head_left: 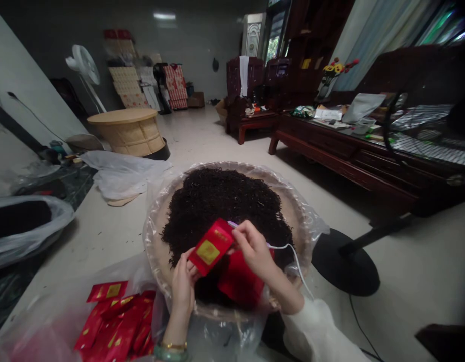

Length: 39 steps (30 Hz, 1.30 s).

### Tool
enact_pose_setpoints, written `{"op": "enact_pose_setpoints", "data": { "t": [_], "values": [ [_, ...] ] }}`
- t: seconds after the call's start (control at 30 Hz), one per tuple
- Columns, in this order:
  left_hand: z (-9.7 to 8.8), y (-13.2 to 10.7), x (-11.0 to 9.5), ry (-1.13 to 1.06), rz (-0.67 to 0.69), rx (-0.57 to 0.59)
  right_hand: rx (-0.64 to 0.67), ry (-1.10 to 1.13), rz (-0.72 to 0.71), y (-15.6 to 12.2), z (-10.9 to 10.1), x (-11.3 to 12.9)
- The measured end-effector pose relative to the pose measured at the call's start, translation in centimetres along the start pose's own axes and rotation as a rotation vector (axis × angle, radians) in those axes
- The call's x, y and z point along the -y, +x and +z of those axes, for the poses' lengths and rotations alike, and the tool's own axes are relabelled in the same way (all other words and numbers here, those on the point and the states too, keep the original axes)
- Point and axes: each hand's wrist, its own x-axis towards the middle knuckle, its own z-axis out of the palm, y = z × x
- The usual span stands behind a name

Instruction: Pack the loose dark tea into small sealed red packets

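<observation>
A red packet with a gold square label is held at its lower left end in my left hand, fingers closed on it. My right hand is closed around a slim purple-tipped tool at the packet's upper right edge. A white cord trails from that hand; most of the tool is hidden in the fingers. Under both hands, dark shredded leaves that look like tea fill a round, plastic-lined tray. More red packaging lies on the leaves beneath my right forearm.
Several red packets are piled on clear plastic at the lower left. A bag of dark leaves stands at the left. The round black stand base is right of the tray, near a low wooden table. A woven drum stands behind.
</observation>
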Motion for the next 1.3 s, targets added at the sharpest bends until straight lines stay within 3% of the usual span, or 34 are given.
{"op": "enact_pose_setpoints", "data": {
  "t": [0.03, 0.1, 0.17, 0.2, 0.23, 0.27, 0.3, 0.37, 0.43, 0.53, 0.63, 0.77, 0.87, 0.9, 0.97, 1.07, 1.13, 1.3],
  "values": [
    [0.1, -0.1, 0.7, 0.025, 0.035, 0.029, 0.06, 0.061, -0.004, 0.1, 0.7, 0.9],
    [0.7, -0.8, 2.1, 0.201, 0.133, 0.126, 0.349, 0.072, -0.011, 0.3, 1.4, 2.6],
    [1.4, -1.8, 3.1, 0.263, 0.167, 0.162, 0.497, -0.01, -0.08, 0.4, 0.8, 3.5],
    [1.9, -2.3, 3.3, 0.302, 0.194, 0.192, 0.499, -0.094, -0.133, 0.4, -0.2, 3.4],
    [2.3, -2.9, 3.3, 0.448, 0.27, 0.289, 0.478, -0.233, -0.192, 0.2, -1.4, 3.1],
    [2.6, -3.4, 3.2, 0.605, 0.336, 0.387, 0.537, -0.397, -0.224, -0.1, -2.8, 2.4],
    [2.9, -3.8, 3.0, 0.756, 0.401, 0.486, 0.586, -0.549, -0.247, -0.6, -4.3, 1.5],
    [3.5, -4.5, 2.7, 1.011, 0.516, 0.624, 0.553, -0.816, -0.267, -2.1, -6.9, -0.7],
    [3.8, -4.8, 2.5, 1.186, 0.569, 0.676, 0.481, -0.988, -0.263, -3.7, -8.5, -3.1],
    [4.0, -4.8, 2.6, 1.313, 0.562, 0.671, 0.406, -1.034, -0.393, -5.5, -9.4, -5.8],
    [3.8, -4.6, 2.7, 1.276, 0.552, 0.643, 0.332, -0.976, -0.558, -5.9, -9.7, -6.6],
    [3.5, -4.4, 2.8, 0.983, 0.46, 0.521, 0.149, -0.816, -0.683, -5.0, -9.6, -5.1],
    [3.7, -4.4, 3.0, 0.624, 0.271, 0.448, -0.064, -0.771, -0.727, -4.4, -7.2, -4.3],
    [3.8, -4.4, 3.0, 0.502, 0.223, 0.452, -0.079, -0.77, -0.73, -4.4, -6.0, -4.3],
    [3.8, -4.5, 2.8, 0.326, 0.174, 0.459, -0.047, -0.731, -0.717, -4.3, -3.3, -4.5],
    [3.2, -4.2, 2.0, 0.272, 0.113, 0.396, 0.095, -0.672, -0.591, -4.1, -0.5, -4.9],
    [2.5, -3.8, 1.1, 0.283, 0.098, 0.385, 0.18, -0.726, -0.578, -3.5, 0.0, -4.8],
    [0.8, -2.8, -0.5, 0.284, 0.088, 0.463, 0.331, -1.003, -0.755, -1.7, -0.2, -5.2]
  ]
}}
